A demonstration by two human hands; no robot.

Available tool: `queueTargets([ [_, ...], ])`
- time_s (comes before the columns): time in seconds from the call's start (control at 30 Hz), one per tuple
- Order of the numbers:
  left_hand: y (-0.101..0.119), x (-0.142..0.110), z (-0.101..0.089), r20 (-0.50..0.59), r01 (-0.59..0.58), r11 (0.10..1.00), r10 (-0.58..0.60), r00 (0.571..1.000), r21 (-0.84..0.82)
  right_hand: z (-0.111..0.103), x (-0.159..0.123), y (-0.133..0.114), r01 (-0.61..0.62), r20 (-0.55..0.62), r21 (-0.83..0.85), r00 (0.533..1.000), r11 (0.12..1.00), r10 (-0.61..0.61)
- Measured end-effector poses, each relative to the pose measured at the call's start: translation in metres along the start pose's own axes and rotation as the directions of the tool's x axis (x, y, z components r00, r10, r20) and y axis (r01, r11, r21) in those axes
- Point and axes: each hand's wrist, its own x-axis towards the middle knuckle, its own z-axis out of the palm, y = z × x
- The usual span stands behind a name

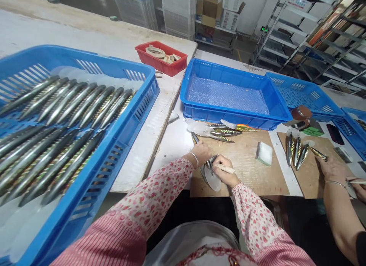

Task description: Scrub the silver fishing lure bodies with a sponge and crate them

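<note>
My left hand (201,154), closed, grips a fishing lure over the near left part of a brown board (246,178). The lure's clear round lip (213,181) points toward me, and most of its body is hidden by my fingers. My right hand (228,175) is closed around a slim tool with a pale handle (225,168). Its working end is at the lure near the base of the lip, too small to make out. Several finished-looking fishing lures (225,132) with clear lips lie at the board's far edge. A white and green sponge block (264,153) rests on the right of the board.
At left, a large blue basket (156,81) holds rows of lures. Ahead are a blue tray (234,115) lined with bubble wrap and a red bin (171,69) with tape rolls. On the right, a co-worker's hands (330,169) work beside several lures (297,149) on another board.
</note>
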Motion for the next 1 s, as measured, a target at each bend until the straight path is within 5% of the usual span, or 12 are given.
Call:
queueTargets([
  [0.8,0.001,0.001,0.001,0.022,0.018,1.000,-0.019,1.000,0.020,0.000,0.002,-0.005,0.020,0.021,-0.107,1.000,0.994,-0.018],
  [1.0,0.000,0.001,0.003,0.011,0.004,1.000,-0.005,1.000,0.020,0.000,0.001,0.005,0.033,0.025,-0.006,0.999,0.999,-0.033],
])
